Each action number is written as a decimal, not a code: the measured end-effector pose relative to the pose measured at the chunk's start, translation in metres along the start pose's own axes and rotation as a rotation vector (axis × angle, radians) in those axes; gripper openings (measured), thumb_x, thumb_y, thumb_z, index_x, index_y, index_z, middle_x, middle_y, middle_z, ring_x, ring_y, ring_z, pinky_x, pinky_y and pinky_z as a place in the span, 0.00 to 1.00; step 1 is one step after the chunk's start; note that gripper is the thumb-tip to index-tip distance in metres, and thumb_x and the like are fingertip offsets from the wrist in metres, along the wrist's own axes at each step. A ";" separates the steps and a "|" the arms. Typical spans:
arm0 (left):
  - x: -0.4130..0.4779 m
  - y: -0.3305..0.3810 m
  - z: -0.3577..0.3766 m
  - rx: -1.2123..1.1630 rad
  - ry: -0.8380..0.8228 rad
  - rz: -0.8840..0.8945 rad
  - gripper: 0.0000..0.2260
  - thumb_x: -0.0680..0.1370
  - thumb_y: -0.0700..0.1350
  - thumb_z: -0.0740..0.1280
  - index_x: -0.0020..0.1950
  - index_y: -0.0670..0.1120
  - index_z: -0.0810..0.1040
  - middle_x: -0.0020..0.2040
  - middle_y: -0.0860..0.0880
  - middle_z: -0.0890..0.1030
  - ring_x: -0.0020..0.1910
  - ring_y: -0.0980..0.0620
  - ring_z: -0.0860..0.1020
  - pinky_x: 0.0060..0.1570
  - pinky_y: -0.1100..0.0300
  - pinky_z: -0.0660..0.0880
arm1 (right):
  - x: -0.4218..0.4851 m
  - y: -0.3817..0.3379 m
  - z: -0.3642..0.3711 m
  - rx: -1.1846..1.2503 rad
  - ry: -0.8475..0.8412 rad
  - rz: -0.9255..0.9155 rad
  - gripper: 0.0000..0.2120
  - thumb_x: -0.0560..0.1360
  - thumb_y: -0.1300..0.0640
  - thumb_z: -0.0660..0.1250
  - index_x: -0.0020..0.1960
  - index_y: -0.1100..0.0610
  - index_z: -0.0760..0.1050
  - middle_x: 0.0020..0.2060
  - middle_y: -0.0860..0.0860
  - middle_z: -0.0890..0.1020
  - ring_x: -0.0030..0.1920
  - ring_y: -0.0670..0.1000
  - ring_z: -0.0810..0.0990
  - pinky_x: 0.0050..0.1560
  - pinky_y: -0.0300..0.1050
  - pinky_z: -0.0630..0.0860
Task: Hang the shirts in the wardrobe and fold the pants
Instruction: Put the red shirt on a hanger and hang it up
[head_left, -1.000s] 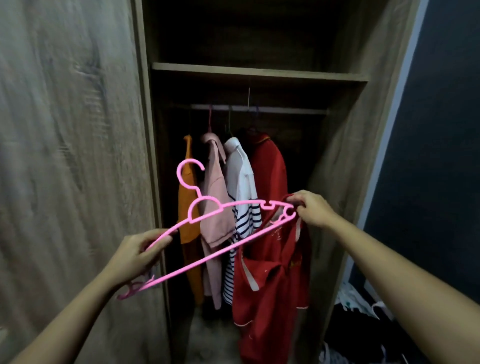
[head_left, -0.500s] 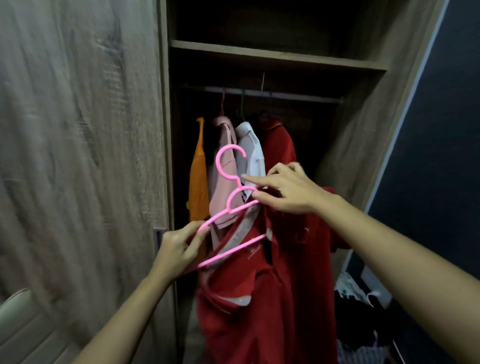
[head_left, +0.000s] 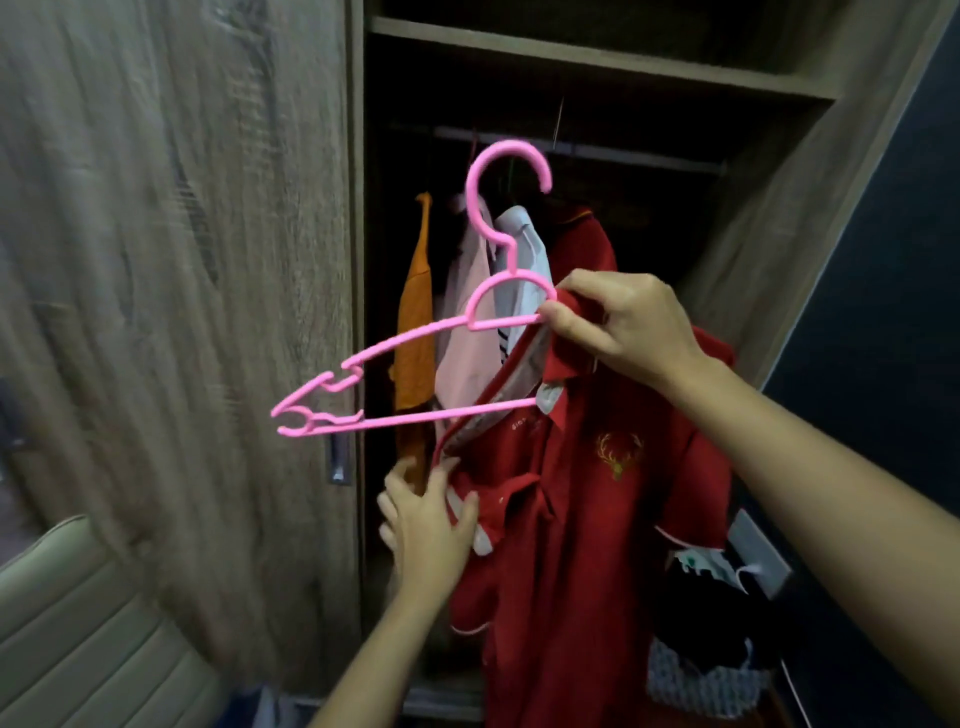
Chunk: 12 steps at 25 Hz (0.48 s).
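A pink plastic hanger (head_left: 410, 340) is held up in front of the open wardrobe (head_left: 753, 249), its right arm inside the neck of a red polo shirt (head_left: 597, 519) with a gold deer emblem. My right hand (head_left: 618, 327) pinches the red collar together with the hanger's neck. Lower down, my left hand (head_left: 426, 525) grips the shirt's left side near a white-trimmed sleeve. The hanger's left arm sticks out bare to the left. The hook points up, below the rail (head_left: 582, 150).
On the rail hang an orange garment (head_left: 415, 332), a pale pink shirt (head_left: 462, 332), a white striped shirt (head_left: 524, 249) and another red one (head_left: 587, 244). The wardrobe's closed door (head_left: 182, 312) fills the left. A pile of clothes (head_left: 711, 649) lies lower right; a beige cushion (head_left: 78, 634) lower left.
My left hand let go of the hanger's left end and dropped to the shirt's side. My right hand raised the hanger and collar. The red shirt now hangs partly on the hanger.
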<state>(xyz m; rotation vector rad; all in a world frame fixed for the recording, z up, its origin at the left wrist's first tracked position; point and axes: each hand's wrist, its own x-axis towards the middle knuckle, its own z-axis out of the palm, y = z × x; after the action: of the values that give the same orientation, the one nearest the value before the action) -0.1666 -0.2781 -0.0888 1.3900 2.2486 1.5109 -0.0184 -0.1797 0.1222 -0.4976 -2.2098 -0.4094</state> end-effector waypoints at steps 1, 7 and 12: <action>0.005 -0.005 0.002 -0.134 -0.154 -0.050 0.30 0.67 0.55 0.67 0.69 0.53 0.68 0.66 0.42 0.67 0.64 0.40 0.69 0.62 0.53 0.65 | 0.000 0.002 -0.003 0.043 0.007 0.016 0.18 0.75 0.39 0.59 0.43 0.54 0.77 0.33 0.50 0.79 0.34 0.53 0.79 0.31 0.50 0.74; 0.055 -0.031 -0.034 -0.369 -0.258 -0.045 0.36 0.58 0.41 0.66 0.68 0.49 0.69 0.54 0.52 0.77 0.42 0.61 0.75 0.49 0.63 0.76 | -0.046 0.033 0.001 0.052 -0.073 0.073 0.15 0.72 0.44 0.62 0.43 0.54 0.79 0.34 0.50 0.80 0.35 0.52 0.80 0.34 0.50 0.77; 0.080 -0.044 -0.073 -0.088 -0.406 -0.042 0.24 0.65 0.34 0.67 0.53 0.59 0.79 0.34 0.60 0.82 0.34 0.56 0.77 0.28 0.76 0.68 | -0.081 0.058 0.014 0.045 -0.200 0.034 0.17 0.71 0.45 0.62 0.46 0.56 0.83 0.29 0.51 0.78 0.29 0.48 0.77 0.32 0.41 0.73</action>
<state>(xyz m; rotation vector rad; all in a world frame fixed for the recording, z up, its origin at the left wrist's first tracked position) -0.2786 -0.2744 -0.0555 1.4572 1.9290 1.1693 0.0480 -0.1407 0.0576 -0.5726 -2.3933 -0.3024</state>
